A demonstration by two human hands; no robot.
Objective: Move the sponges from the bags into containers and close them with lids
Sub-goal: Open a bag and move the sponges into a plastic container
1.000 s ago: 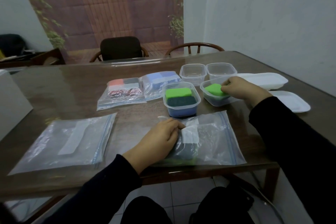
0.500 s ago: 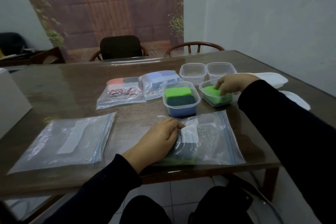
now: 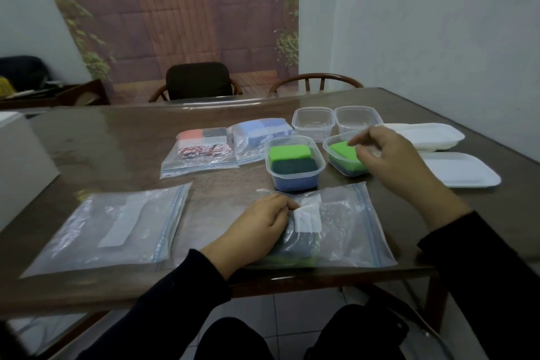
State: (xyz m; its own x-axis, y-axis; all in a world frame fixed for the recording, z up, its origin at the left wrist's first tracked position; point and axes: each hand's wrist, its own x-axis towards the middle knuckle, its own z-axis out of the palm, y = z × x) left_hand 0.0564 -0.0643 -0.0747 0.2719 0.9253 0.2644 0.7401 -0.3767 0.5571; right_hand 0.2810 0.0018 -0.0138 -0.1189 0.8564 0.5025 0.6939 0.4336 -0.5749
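- Counter (image 3: 117,149): dark brown, glossy, under a clear sheet that mirrors the room; its near edge runs across the lower frame, pale floor tiles below.
- Room: plain pale walls at right and far left; a mural (image 3: 181,14) of brick and vines fills the back; a dark chair (image 3: 198,80) and a wooden chair (image 3: 317,82) stand at the far edge; a white box (image 3: 20,166) sits at left.
- Near bag (image 3: 342,231): clear zip bag lying flat at the front edge, a dark sponge (image 3: 301,242) inside; the left hand (image 3: 257,228) rests on its left side, fingers curled down onto the plastic, grip pressed on the bag.
- Empty bag (image 3: 111,228): flat at front left, well apart from the hand.
- Two far bags (image 3: 201,152) hold red, grey and blue sponges, side by side mid-counter.
- Full tub (image 3: 295,164): green, dark and blue sponges stacked, just beyond the near bag.
- Right tub (image 3: 344,155): a green sponge (image 3: 343,150) tilted inside; the right hand (image 3: 388,158) hangs over it, fingers loosely spread, holding nothing, fingertips just above the sponge.
- Two empty tubs (image 3: 336,121) stand behind; white lids (image 3: 455,169) lie at right, none fitted.
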